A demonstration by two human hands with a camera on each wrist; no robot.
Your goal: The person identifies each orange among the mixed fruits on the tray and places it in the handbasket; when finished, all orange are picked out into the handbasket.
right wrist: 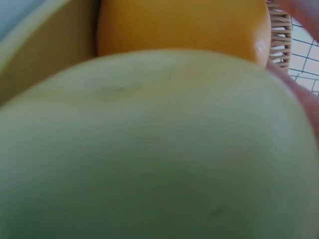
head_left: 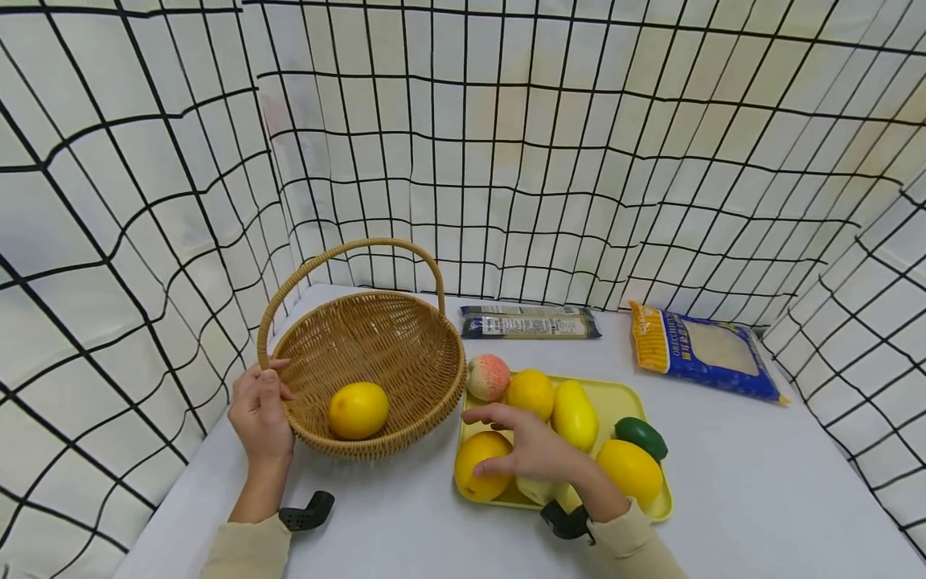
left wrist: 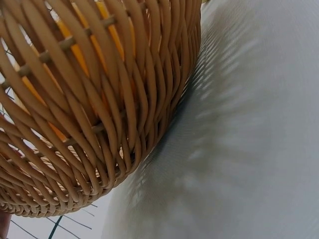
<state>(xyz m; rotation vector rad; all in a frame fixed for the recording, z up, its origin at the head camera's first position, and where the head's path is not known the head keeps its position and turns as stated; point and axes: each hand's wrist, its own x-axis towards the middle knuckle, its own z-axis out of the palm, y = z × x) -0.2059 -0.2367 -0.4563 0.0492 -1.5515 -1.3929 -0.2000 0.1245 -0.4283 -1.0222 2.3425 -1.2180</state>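
My left hand (head_left: 264, 406) grips the left rim of a wicker basket (head_left: 427, 394) at the foot of its arched handle. Inside the basket lies a lemon (head_left: 358, 410); in the left wrist view the woven wall (left wrist: 99, 99) fills the left side, with orange-yellow showing through the gaps. My right hand (head_left: 538, 450) reaches over a yellow tray (head_left: 622, 392), thumb and fingers spread about an orange (head_left: 477, 476) at its near left corner. The thumb overlaps the orange. A pale green fruit (right wrist: 164, 149), partly hidden under this hand, fills much of the right wrist view.
Also in the tray are a peach (head_left: 489, 377), another orange fruit (head_left: 531, 392), a yellow pear (head_left: 575, 415), a dark green fruit (head_left: 641, 437) and a large yellow fruit (head_left: 631, 470). Behind lie a dark packet (head_left: 531, 323) and a blue-yellow bag (head_left: 709, 354). Black-grid netting surrounds the table.
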